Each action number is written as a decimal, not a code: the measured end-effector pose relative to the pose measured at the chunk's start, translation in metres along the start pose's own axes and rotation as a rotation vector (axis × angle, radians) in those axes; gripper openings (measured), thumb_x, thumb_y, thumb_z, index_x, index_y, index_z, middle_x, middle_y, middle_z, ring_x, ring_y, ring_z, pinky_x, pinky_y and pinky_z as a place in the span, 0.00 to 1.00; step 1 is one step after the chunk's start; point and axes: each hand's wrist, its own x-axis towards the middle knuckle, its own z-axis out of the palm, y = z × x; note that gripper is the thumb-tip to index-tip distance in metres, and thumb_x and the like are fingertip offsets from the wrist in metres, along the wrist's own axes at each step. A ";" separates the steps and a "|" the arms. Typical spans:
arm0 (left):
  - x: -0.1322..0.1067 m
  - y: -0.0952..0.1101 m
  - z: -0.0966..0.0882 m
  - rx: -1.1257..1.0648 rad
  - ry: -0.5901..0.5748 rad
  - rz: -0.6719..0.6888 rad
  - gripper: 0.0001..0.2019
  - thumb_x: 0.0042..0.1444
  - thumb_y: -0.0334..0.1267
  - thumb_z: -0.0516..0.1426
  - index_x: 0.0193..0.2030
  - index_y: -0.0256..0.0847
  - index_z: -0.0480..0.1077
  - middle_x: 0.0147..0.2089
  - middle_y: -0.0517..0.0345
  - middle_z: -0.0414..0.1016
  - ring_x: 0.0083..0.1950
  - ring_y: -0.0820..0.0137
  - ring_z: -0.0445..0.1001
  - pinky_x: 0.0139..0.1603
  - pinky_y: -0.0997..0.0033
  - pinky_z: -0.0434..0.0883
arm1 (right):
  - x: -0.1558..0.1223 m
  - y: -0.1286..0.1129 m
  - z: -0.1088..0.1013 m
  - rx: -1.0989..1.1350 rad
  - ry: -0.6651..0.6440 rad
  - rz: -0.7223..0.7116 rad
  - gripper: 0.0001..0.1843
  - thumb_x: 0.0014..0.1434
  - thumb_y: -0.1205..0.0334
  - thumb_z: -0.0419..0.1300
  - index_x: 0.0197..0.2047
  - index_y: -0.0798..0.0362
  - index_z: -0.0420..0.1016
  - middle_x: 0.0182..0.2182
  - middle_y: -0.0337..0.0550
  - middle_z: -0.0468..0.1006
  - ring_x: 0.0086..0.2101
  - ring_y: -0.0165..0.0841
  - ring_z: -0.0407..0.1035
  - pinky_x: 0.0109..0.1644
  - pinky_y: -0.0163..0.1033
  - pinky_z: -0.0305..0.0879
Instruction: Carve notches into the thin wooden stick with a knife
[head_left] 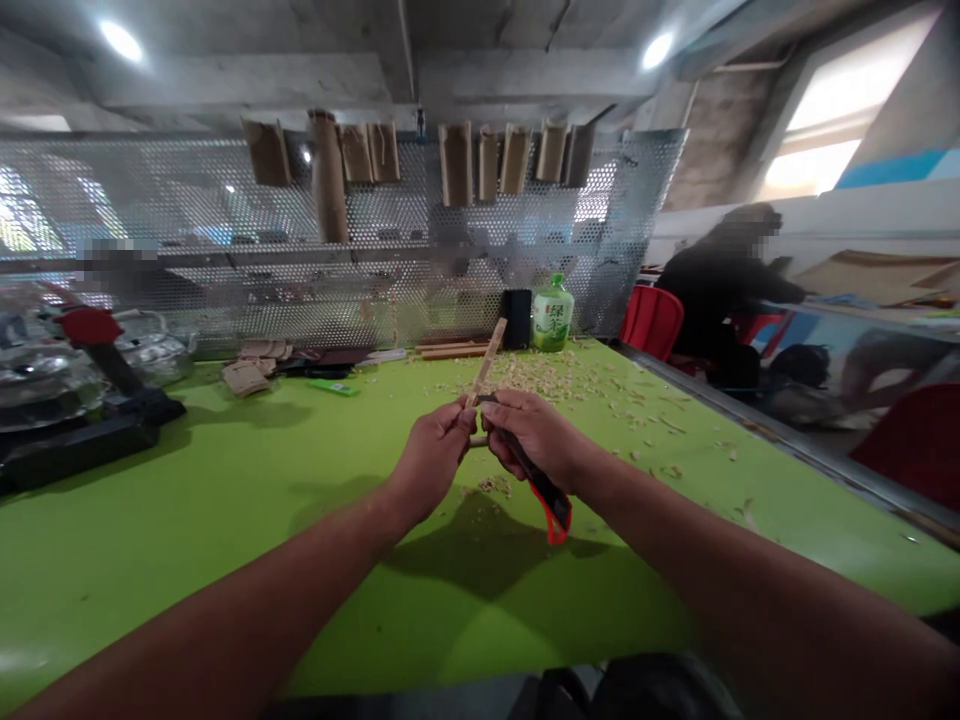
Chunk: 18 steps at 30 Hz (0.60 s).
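My left hand (433, 458) grips the lower end of a pale wooden stick (488, 360), whose upper end tilts up and to the right. My right hand (529, 434) holds a utility knife with a black and red handle (551, 503), close against the stick. My fingers hide most of the blade. Pale wood shavings (525, 376) lie scattered on the green tabletop (225, 570) beyond and around my hands.
A black and red clamp (97, 350) stands at the left of the table. Along the far edge are a green bottle (553, 314), a black box (517, 318) and wood scraps. Behind them rises a perforated metal screen (187, 220). A person in dark clothes (726, 290) works at the right.
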 end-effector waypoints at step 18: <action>0.000 0.002 -0.002 0.149 -0.010 0.043 0.16 0.62 0.48 0.51 0.26 0.41 0.59 0.19 0.68 0.53 0.22 0.77 0.51 0.24 0.74 0.51 | -0.002 -0.006 -0.001 -0.326 0.150 -0.085 0.14 0.63 0.56 0.51 0.27 0.50 0.57 0.15 0.30 0.63 0.14 0.23 0.56 0.17 0.29 0.52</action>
